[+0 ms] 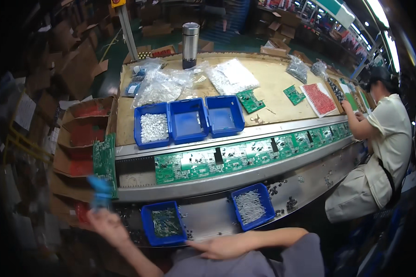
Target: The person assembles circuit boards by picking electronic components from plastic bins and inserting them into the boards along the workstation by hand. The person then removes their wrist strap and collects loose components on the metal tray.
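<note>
My left hand point(108, 227) is raised at the lower left, smeared by motion. A blurred blue shape point(100, 190) lies at its fingertips; whether it covers the fingers or is held, I cannot tell. Just beyond it, a green circuit board point(104, 159) overlaps the left end of the rail. My right hand point(224, 247) is low in the middle, fingers stretched leftward, nothing seen in them. Its fingertips are beside the lower right corner of a blue bin point(145, 220) of thin green-tinted parts. Another blue bin point(269, 199) holds pale, thin leaded parts.
Green circuit boards point(171, 168) line the metal rail. Behind stand three blue bins point(188, 138), the left holding white pieces. Plastic bags point(157, 87) and a steel flask point(190, 44) are farther back. Cardboard boxes point(60, 159) flank the left. A co-worker point(386, 134) sits at right.
</note>
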The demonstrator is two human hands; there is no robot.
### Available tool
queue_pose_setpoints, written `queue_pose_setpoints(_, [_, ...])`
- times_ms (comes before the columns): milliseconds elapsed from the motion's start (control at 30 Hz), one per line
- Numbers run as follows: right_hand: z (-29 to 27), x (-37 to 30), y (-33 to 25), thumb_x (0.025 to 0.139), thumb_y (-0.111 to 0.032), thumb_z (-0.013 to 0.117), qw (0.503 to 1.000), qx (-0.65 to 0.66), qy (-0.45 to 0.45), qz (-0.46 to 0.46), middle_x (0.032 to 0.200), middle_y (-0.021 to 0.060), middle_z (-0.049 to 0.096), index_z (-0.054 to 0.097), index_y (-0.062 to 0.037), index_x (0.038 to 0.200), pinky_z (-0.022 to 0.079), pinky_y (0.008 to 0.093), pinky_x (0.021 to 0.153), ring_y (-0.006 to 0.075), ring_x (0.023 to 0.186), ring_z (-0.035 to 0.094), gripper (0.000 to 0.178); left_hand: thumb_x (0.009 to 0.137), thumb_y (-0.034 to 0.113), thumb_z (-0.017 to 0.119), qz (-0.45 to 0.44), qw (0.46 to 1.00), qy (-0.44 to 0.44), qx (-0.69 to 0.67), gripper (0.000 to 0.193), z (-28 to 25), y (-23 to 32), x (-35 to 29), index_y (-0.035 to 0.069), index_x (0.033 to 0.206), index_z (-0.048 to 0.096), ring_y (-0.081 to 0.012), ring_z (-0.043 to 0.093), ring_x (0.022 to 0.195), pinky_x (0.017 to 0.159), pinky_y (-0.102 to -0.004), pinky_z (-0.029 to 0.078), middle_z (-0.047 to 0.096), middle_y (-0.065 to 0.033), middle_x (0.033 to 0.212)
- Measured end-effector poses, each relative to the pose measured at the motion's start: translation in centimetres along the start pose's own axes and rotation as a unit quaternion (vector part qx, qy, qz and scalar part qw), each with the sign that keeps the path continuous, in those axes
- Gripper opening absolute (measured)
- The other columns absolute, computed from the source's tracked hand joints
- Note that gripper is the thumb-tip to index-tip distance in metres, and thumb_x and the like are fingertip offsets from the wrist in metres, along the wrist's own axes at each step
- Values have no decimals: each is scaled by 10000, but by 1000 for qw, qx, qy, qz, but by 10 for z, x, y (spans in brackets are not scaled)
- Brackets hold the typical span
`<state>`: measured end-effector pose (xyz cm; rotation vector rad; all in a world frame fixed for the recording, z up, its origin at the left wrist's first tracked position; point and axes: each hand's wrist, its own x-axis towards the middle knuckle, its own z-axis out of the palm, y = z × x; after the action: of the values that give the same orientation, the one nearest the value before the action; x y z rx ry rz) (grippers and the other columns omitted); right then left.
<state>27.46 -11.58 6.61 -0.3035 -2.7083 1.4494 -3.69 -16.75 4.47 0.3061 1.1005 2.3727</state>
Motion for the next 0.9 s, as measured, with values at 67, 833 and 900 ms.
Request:
queue_pose_setpoints(67, [-45,-8,-8,983,-300,451,932,165,-248,208,1194,261,556,371,27,1374,445,413,914,394,1071,544,516,994,142,453,98,991,-2,95,55,13,32,-11,92,1016,461,-35,290,517,440,-176,228,353,20,681])
queue_pose_setpoints(833, [34,-242,147,1012,-189,340,285,82,871,390,1264,181,510,401,69,1299,372,365,990,270,1141,500,391,661,-43,655,222,650,-616,385,209,163,-9,37,45,843,604,-305,545,823,728,-377,448,610,-129,929])
queue_pose_setpoints(900, [34,-239,145,1008,-137,328,265,76,883,379,1294,189,496,384,63,1327,362,359,1001,281,1161,494,381,619,-76,659,240,620,-654,360,279,190,-28,38,42,867,610,-310,557,830,738,-386,459,613,-135,972])
